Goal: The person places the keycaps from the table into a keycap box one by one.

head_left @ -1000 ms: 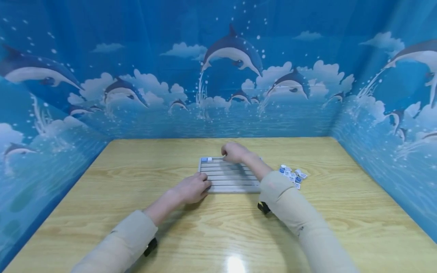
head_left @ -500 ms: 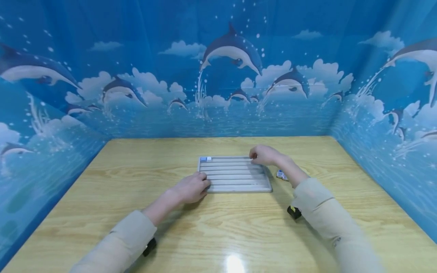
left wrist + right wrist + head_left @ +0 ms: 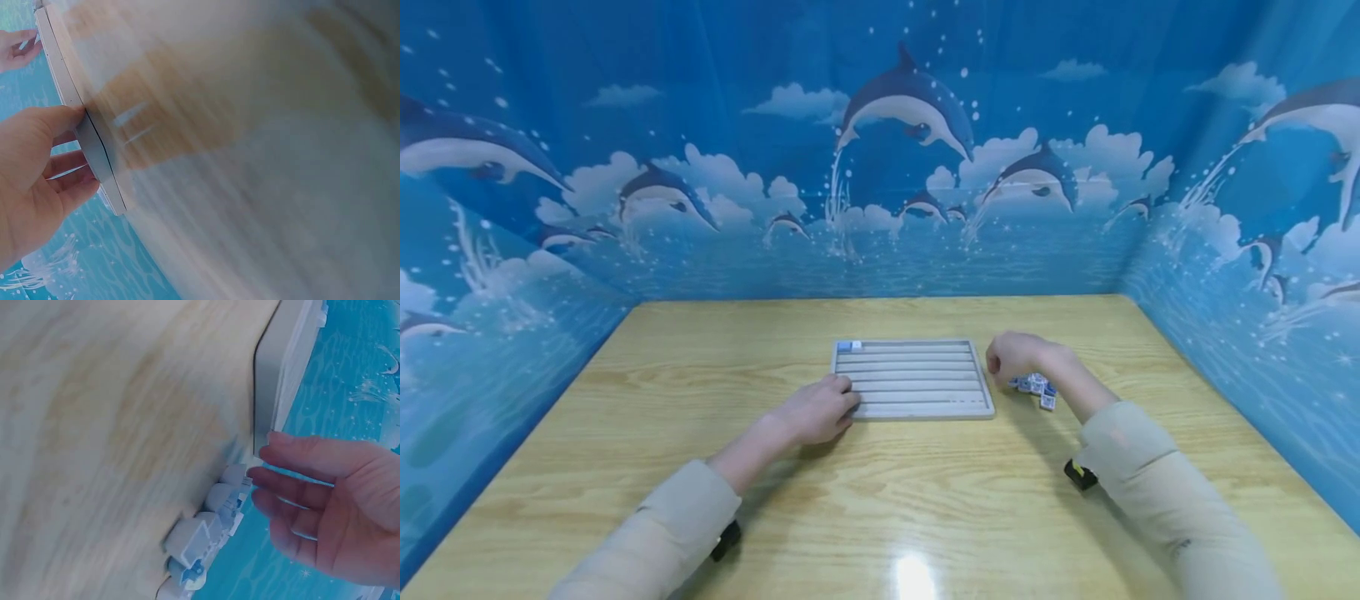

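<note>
A pale grey tray (image 3: 917,377) with long grooved rows lies on the table, one blue tile (image 3: 844,346) and one white tile (image 3: 857,345) in its far left corner. My left hand (image 3: 822,408) grips the tray's near left corner; in the left wrist view, thumb and fingers (image 3: 70,169) close on either side of it. My right hand (image 3: 1021,357) hovers just right of the tray, over a small heap of blue and white tiles (image 3: 1037,385). In the right wrist view its fingers (image 3: 290,487) are loosely bent, apart from the thumb, holding nothing, fingertips close to the tiles (image 3: 187,540).
The wood-grain table (image 3: 880,500) reaches back to a blue curtain (image 3: 730,250) printed with dolphins, which also encloses both sides. A dark wrist device (image 3: 1080,473) shows under the right sleeve and another (image 3: 726,540) under the left.
My right hand has moved from over the tray's far edge rightward to the heap of tiles, uncovering the tray's right side. The left hand keeps its place on the corner.
</note>
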`<state>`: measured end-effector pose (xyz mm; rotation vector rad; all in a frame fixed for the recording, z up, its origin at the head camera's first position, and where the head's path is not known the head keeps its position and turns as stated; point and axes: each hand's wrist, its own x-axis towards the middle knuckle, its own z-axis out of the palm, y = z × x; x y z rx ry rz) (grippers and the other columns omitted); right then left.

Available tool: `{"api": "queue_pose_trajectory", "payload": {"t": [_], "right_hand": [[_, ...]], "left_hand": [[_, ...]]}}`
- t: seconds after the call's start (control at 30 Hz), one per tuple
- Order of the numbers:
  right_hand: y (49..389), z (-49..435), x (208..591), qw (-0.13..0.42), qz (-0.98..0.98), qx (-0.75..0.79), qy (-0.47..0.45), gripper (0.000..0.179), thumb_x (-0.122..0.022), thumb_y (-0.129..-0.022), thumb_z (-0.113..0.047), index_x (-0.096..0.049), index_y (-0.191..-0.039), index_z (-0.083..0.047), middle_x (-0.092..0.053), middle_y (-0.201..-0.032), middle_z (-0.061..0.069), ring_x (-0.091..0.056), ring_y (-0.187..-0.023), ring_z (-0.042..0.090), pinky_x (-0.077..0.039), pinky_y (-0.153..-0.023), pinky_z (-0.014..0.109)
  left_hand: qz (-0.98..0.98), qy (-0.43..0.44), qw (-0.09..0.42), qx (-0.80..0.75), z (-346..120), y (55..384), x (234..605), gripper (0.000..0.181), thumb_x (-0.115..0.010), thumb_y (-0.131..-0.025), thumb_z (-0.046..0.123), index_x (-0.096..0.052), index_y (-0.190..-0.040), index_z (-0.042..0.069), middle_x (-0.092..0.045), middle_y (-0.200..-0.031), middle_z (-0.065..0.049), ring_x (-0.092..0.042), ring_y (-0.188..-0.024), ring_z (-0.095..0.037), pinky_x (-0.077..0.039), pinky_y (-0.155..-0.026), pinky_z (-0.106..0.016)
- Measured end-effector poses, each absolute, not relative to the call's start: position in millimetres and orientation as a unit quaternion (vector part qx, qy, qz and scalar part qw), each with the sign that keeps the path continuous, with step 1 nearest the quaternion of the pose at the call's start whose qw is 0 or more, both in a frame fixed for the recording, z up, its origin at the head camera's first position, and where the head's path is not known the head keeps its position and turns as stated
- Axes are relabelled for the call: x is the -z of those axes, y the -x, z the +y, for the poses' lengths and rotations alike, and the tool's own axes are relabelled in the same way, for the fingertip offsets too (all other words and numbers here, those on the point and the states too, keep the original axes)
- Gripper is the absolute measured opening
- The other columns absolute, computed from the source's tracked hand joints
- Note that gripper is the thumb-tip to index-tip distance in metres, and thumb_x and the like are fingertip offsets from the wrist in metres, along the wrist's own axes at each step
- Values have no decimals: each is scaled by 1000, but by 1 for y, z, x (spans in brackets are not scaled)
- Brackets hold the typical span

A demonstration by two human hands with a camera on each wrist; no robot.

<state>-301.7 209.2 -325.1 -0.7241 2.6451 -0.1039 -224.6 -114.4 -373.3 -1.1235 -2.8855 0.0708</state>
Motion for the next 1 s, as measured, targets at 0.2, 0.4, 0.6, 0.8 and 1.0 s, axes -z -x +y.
{"api": "queue_pose_trajectory", "payload": {"t": [0.2, 0.4, 0.6, 0.8, 1.0], "right_hand": [[296, 210, 326, 212, 949, 12, 235, 12, -63, -74, 1, -62, -82, -7, -57, -76, 1, -51, -66, 17, -44, -59, 30], [295, 211, 331, 195, 956, -19, 219, 16, -65, -71, 3, -61, -83, -7, -57, -78, 1, -52, -69, 18, -46, -62, 33], [294, 213, 336, 192, 959, -19, 208, 16, -63, -73, 4, -59, -83, -8, -57, -78, 1, -52, -69, 18, -46, -63, 33], [296, 215, 339, 177, 958, -2, 226, 6, -60, -83, 0, -60, -83, -7, -55, -75, 1, -50, -66, 16, -44, -60, 31], [300, 213, 341, 142, 958, 46, 246, 13, -55, -82, 3, -64, -91, 1, -60, -85, 8, -51, -69, 18, -46, -63, 33]], "left_hand": [[-931, 364, 28, -23, -115, 225, 373, 25, -64, -87, 17, -64, -108, 5, -50, -89, -5, -48, -83, -19, -45, -73, -35], [-929, 367, 32, -31, -115, 225, 374, 26, -64, -87, 18, -64, -109, 5, -51, -91, -5, -49, -85, -20, -45, -76, -34], [-929, 368, 29, -25, -115, 225, 374, 25, -63, -87, 18, -64, -108, 5, -51, -91, -6, -49, -85, -21, -44, -77, -35], [-925, 377, 41, -21, -116, 225, 375, 24, -64, -86, 17, -64, -107, 5, -50, -89, -6, -49, -83, -22, -44, -75, -35], [-924, 379, 44, -21, -117, 226, 376, 23, -64, -86, 17, -64, -105, 5, -50, -88, -6, -48, -81, -21, -44, -73, -35]]}}
